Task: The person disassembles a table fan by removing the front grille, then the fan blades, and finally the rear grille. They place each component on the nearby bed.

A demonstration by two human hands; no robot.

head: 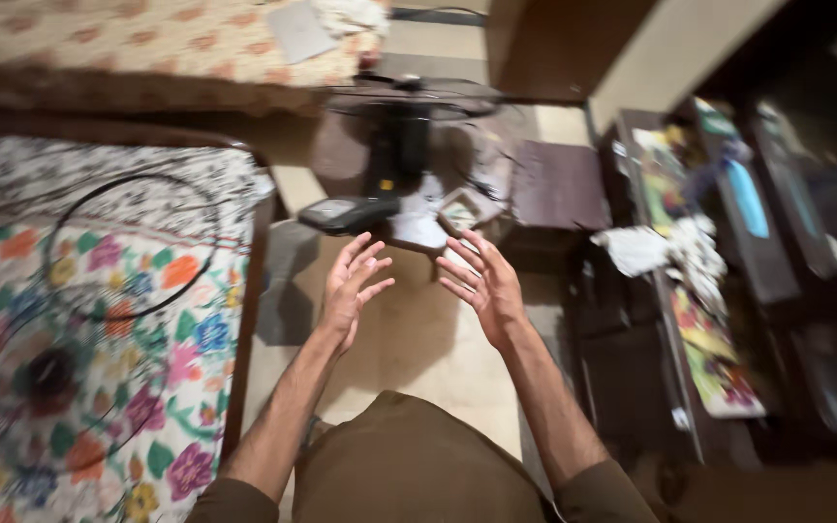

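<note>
Head view, inventory of what lies before me, placed by the dark fan stand (401, 145) on the floor.

Left hand (351, 286): held in the air on my side of the stand, fingers spread, palm turned inward, holding nothing.
Right hand (484, 283): just beside the left, fingers likewise spread, palm facing it, holding nothing. The two hands stand apart with a gap between them and touch no object.

Nearest things: a flat dark gadget (346, 213) at the foot of the stand, just beyond my left fingertips; loose papers (438, 218) at the stand's base, beyond my right fingertips.

Handling note, as a judgement: a two-handed grip on the stand would go best with both palms kept level and closing evenly from either side, well clear of the papers underfoot.

Surface and room: pale floor (409, 339) under my hands. Left of the stand, a bed with a flowered sheet (99, 368); on it lie a round wire fan guard (50, 378) and a dark ring (133, 247). Right of the stand, a dark low table (559, 184), then dark shelves (728, 291) with a crumpled white cloth (670, 247). The picture is blurred; small items are hard to tell.
</note>
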